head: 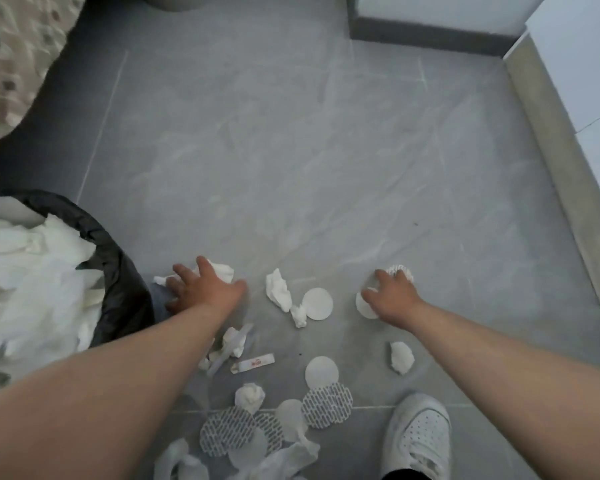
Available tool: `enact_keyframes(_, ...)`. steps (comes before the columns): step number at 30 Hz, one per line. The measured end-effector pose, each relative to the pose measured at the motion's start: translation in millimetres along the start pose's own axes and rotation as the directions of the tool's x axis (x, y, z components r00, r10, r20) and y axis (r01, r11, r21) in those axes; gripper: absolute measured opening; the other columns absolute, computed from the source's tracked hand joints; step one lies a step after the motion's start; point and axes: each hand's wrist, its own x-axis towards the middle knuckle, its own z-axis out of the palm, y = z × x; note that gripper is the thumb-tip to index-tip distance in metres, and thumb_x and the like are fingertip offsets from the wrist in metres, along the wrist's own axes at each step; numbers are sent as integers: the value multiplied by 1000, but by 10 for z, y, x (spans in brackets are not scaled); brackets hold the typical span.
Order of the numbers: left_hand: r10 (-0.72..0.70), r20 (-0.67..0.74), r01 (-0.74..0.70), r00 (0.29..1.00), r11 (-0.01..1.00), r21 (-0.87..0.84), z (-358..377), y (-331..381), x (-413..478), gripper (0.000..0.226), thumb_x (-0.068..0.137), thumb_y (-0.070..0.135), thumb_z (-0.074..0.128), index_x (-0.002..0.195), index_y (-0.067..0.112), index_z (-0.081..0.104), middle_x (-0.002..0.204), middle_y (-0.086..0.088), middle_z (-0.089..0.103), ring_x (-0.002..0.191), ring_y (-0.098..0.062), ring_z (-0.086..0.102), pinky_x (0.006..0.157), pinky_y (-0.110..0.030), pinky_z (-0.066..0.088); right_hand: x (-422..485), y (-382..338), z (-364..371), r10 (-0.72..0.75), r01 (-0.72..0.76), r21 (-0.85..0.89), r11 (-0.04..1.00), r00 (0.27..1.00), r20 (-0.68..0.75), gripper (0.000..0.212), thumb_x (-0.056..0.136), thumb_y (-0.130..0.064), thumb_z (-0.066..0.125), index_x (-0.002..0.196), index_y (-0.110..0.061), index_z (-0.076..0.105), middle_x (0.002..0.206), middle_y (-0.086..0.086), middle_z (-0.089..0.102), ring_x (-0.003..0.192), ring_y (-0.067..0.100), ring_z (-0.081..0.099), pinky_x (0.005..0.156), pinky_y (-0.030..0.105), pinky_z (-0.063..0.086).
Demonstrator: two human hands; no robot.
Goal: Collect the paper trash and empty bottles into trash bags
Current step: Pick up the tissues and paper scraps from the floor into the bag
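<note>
Bag [125,292] black — tissue [278,294] white; discs [327,405] seemingly hatched.

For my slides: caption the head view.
Left hand on crumpled tissue, right hand on round pads, beside a full trash bag.

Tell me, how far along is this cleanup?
Partly done. The black bag is already heaped with white paper. In hand: the left hand is spread over a tissue beside the bag, and the right hand is on two pads. Left: more tissues, round pads and a wrapper lie on the floor. No bottles show.
</note>
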Motion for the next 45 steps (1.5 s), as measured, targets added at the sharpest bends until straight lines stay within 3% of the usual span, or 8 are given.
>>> enact_keyframes(5,144,65,-149,987,986,76,108,-149,6,73,74,59,55,136,27,32,147,-14,21,135,-38,19,105,-50,33,-350,-292,458,-196,197,-66,978,980,13,65,89,-52,48,144,-21,31,157,20,15,145,37,12,117,45,20)
enact_keyframes(14,489,72,-492,870,844,214,282,-426,-580,53,82,56,46,126,28,48,135,-4,41,123,-26,36,100,-38,36,-689,-259,653,-503,502,-277,819,861,72,59,90,-24,58,143,-21,34,140,10,36,122,30,37,96,36,41)
enact_keyframes(20,475,246,-534,845,768,353,283,-646,-742,120,55,85,52,147,38,-10,156,-5,-23,143,-31,-21,110,-62,9,-672,-213,579,-476,503,-362,785,863,167,111,66,-62,71,151,-32,7,161,7,-4,144,31,10,112,43,28)
enact_keyframes(25,427,363,-551,828,740,385,462,-706,-941,123,61,78,59,146,34,-18,154,-7,-30,141,-34,-25,110,-64,8,-850,-295,778,-474,533,-426,731,846,243,123,65,-66,71,151,-31,-10,160,9,-21,148,34,-10,117,53,9)
enact_keyframes(30,521,256,-580,814,715,390,537,-760,-1010,75,79,42,58,145,29,24,155,-13,16,139,-37,21,104,-50,31,-927,-350,855,-505,565,-468,679,823,261,101,78,-45,71,152,-22,5,160,18,-3,145,39,7,112,51,24)
enact_keyframes(33,572,245,-621,783,693,365,511,-790,-957,58,54,24,77,111,24,62,117,-9,60,97,-32,59,69,-42,51,-905,-368,827,-586,620,-437,651,777,230,71,82,-34,69,140,-14,33,148,19,27,129,37,33,98,45,39)
enact_keyframes(38,594,182,-621,784,752,220,438,-718,-902,32,84,23,50,115,24,59,116,2,52,105,-23,49,78,-33,42,-844,-369,785,-598,616,-412,671,778,190,56,85,-33,65,132,-13,41,133,12,41,116,33,42,86,41,44)
enact_keyframes(45,562,93,-564,822,826,-12,384,-638,-917,19,86,27,53,98,26,68,95,6,57,96,-19,53,72,-33,46,-804,-344,786,-512,530,-316,787,847,144,64,78,-45,71,125,-12,43,127,9,39,113,27,38,92,37,44)
